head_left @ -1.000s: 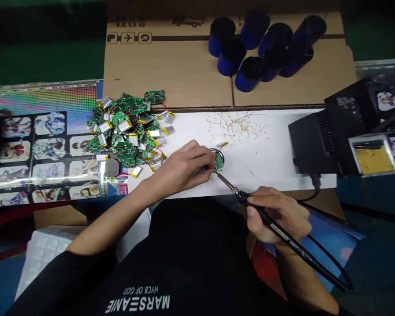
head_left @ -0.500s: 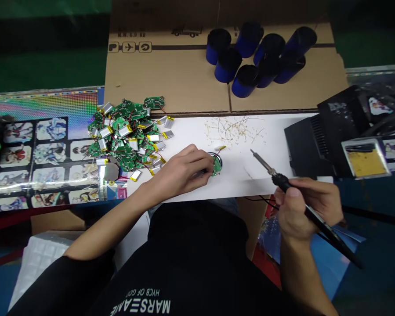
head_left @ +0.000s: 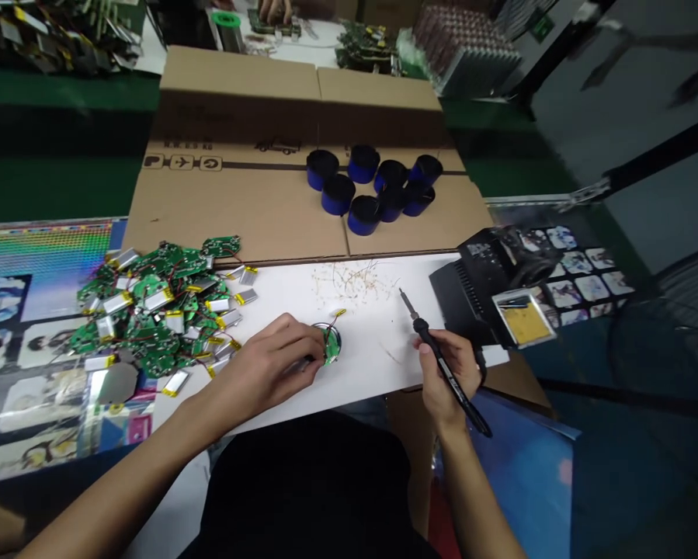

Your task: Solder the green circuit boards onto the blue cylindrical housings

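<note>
Green circuit board [head_left: 331,347], ringed by a round rim, sits on the white counter [head_left: 360,380], its wire meeting a yellow piece [head_left: 340,312] just beyond. My left hand [head_left: 282,359] grips the board's left edge; right of the board, my right hand [head_left: 439,394] clasps a soldering iron [head_left: 453,383].

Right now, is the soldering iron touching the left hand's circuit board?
No, the right hand holds the soldering iron apart from that circuit board.

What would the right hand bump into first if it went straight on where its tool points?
Likely the scattered clippings, met by the soldering iron in the right hand; its height is unclear, so it might pass over them.
</note>
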`<state>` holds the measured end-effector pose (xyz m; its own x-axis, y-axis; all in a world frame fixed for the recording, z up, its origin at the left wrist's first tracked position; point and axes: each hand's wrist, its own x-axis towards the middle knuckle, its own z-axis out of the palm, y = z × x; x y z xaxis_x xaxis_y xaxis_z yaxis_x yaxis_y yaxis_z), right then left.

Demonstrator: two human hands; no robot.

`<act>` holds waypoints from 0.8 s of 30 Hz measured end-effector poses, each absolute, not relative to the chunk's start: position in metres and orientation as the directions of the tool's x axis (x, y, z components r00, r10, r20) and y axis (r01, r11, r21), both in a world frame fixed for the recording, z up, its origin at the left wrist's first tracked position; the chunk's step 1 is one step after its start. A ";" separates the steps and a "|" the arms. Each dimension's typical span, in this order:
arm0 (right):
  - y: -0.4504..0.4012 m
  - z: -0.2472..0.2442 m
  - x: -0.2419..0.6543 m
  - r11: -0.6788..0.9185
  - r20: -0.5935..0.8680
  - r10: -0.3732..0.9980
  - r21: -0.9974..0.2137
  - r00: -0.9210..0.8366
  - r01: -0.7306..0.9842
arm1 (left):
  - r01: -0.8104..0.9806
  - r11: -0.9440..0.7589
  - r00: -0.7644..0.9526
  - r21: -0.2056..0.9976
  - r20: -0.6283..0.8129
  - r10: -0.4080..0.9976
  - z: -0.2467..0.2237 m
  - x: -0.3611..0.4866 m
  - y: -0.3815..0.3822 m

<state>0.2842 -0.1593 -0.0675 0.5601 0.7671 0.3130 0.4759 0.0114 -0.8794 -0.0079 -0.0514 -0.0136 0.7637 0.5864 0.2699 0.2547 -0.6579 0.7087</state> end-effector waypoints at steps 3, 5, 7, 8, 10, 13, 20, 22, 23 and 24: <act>-0.157 -0.068 0.286 0.029 0.310 0.783 -0.885 0.540 0.465 | 0.244 -0.666 0.760 0.705 0.287 0.583 -0.012 -0.010 -0.051; -0.156 -0.068 0.285 0.028 0.309 0.786 -0.882 0.535 0.470 | 0.240 -0.668 0.757 0.705 0.295 0.583 -0.011 -0.011 -0.052; -0.155 -0.069 0.285 0.023 0.308 0.789 -0.879 0.532 0.476 | 0.246 -0.662 0.752 0.708 0.291 0.592 -0.012 -0.013 -0.053; -0.155 -0.069 0.286 0.020 0.307 0.791 -0.877 0.529 0.479 | 0.258 -0.656 0.745 0.710 0.286 0.602 -0.013 -0.015 -0.054; -0.155 -0.068 0.286 0.016 0.308 0.795 -0.872 0.523 0.489 | 0.296 -0.645 0.719 0.704 0.280 0.636 -0.015 -0.017 -0.056; -0.155 -0.068 0.288 0.007 0.311 0.799 -0.860 0.514 0.510 | 0.372 -0.624 0.672 0.687 0.265 0.692 -0.020 -0.020 -0.057; -0.155 -0.071 0.290 -0.011 0.322 0.799 -0.837 0.508 0.548 | 0.425 -0.542 0.694 0.725 0.123 0.709 -0.031 -0.019 -0.058; -0.155 -0.071 0.290 -0.001 0.328 0.798 -0.838 0.505 0.546 | 0.411 -0.534 0.707 0.739 0.112 0.698 -0.032 -0.015 -0.058; -0.156 -0.071 0.290 0.007 0.331 0.800 -0.840 0.502 0.542 | 0.401 -0.534 0.711 0.745 0.115 0.694 -0.032 -0.014 -0.058; -0.156 -0.070 0.290 0.021 0.335 0.801 -0.844 0.497 0.536 | 0.392 -0.533 0.711 0.750 0.121 0.693 -0.033 -0.012 -0.058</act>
<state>0.2896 -0.1562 -0.0697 0.4966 0.8008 0.3348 0.5357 0.0207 -0.8441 -0.0116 -0.0582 -0.0325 0.7107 0.6930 0.1210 0.3919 -0.5329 0.7500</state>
